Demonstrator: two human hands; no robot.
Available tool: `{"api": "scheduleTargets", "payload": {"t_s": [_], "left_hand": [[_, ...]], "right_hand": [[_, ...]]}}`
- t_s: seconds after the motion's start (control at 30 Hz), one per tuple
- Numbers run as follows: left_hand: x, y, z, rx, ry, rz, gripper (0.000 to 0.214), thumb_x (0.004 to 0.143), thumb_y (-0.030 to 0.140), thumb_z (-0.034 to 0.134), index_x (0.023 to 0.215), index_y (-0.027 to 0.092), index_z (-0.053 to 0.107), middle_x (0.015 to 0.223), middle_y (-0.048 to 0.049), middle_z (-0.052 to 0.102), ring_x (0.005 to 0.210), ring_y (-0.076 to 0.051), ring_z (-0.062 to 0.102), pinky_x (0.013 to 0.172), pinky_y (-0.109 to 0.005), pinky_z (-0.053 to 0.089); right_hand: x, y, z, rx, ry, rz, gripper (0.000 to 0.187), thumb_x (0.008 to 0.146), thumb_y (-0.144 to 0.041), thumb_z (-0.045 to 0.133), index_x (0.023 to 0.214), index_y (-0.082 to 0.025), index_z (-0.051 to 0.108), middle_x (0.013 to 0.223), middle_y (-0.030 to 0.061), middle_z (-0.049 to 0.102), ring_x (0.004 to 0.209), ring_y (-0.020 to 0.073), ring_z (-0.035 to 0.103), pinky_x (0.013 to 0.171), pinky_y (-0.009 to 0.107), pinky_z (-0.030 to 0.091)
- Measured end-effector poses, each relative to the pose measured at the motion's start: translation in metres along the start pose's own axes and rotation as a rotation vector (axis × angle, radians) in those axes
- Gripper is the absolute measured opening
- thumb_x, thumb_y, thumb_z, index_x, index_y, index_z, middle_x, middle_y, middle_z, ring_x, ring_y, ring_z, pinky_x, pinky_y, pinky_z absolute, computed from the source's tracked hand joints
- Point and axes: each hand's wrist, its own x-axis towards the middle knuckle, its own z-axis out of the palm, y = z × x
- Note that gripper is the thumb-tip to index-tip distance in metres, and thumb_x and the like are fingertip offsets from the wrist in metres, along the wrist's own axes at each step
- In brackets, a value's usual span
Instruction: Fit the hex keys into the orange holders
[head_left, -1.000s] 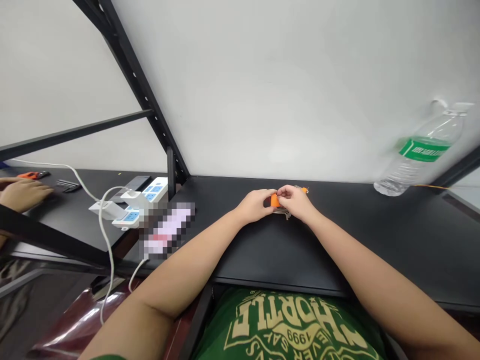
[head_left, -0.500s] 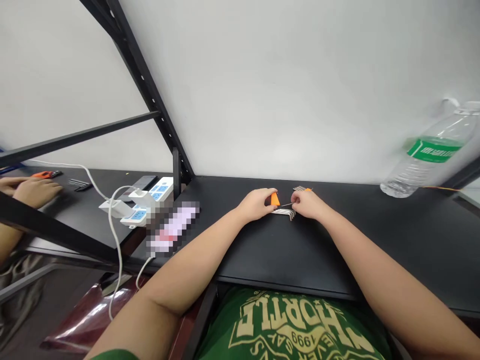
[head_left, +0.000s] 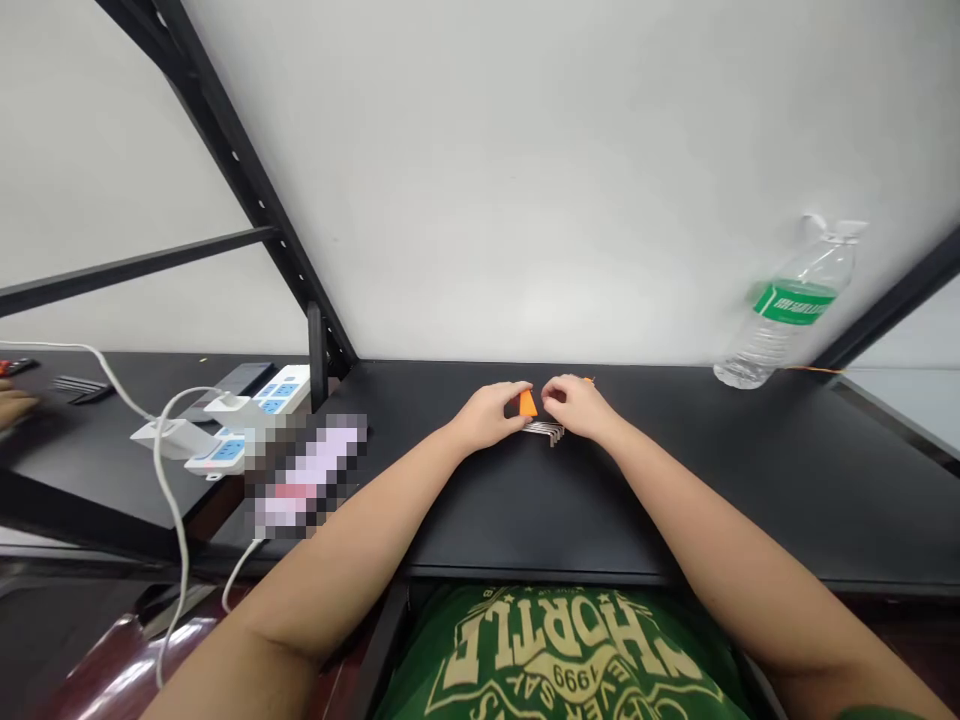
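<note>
On the black table (head_left: 750, 480) my left hand (head_left: 491, 412) is closed on an orange holder (head_left: 528, 403) for a set of metal hex keys (head_left: 546, 431). The keys fan out from it and lie flat below my fingers. My right hand (head_left: 574, 405) sits right beside the holder with its fingers pinched together at the keys' ends; what they hold is too small to make out. Another orange bit (head_left: 589, 380) peeks out just behind my right hand.
A clear water bottle with a green label (head_left: 784, 320) stands at the back right against the wall. White power strips (head_left: 247, 415) with cables lie at the left, past a black slanted frame post (head_left: 247, 190). Another person's hand (head_left: 11, 405) rests at the far left.
My right hand pulled away to the right with a thin key half a second ago and is now back close against the holder. The view has shifted, sliding everything left.
</note>
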Motion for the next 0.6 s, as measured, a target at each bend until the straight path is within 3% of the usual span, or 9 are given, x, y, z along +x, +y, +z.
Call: {"api": "scheduleTargets", "payload": {"t_s": [0.17,0.3,0.5,0.6], "left_hand": [[0.001,0.009,-0.001,0.046,-0.006,0.077,0.050,0.086,0.031,0.071,0.135,0.022,0.063,0.126,-0.0076,0.072,0.110,-0.024,0.070,0.100,-0.039,0.054],[0.002,0.014,-0.004,0.178,-0.049,0.123,0.049,0.089,0.030,0.068,0.137,0.023,0.061,0.122,-0.0079,0.073,0.107,-0.025,0.069,0.099,-0.042,0.052],[0.005,0.017,-0.008,0.295,-0.089,0.201,0.051,0.089,0.026,0.067,0.139,0.026,0.059,0.120,-0.0081,0.072,0.114,-0.026,0.065,0.102,-0.042,0.049],[0.006,0.013,-0.009,0.321,-0.086,0.187,0.051,0.089,0.027,0.068,0.139,0.024,0.060,0.123,-0.0092,0.072,0.117,-0.028,0.064,0.102,-0.044,0.049]], "right_hand": [[0.000,-0.005,0.006,0.357,0.039,0.030,0.016,0.087,-0.035,0.058,0.090,-0.021,0.064,0.086,0.0010,0.070,0.081,0.0179,0.064,0.077,0.031,0.051],[0.003,-0.002,0.013,0.472,0.032,0.111,0.008,0.082,-0.028,0.058,0.084,-0.021,0.060,0.081,-0.0003,0.068,0.077,0.0166,0.065,0.075,0.030,0.053],[0.006,0.005,0.020,0.514,0.060,0.149,0.020,0.073,-0.016,0.054,0.091,-0.021,0.061,0.083,-0.0007,0.069,0.077,0.0155,0.064,0.073,0.027,0.053],[0.007,0.007,0.012,0.364,0.085,0.175,0.014,0.074,-0.019,0.054,0.085,-0.021,0.063,0.080,-0.0004,0.068,0.073,0.0154,0.062,0.069,0.027,0.050]]}}
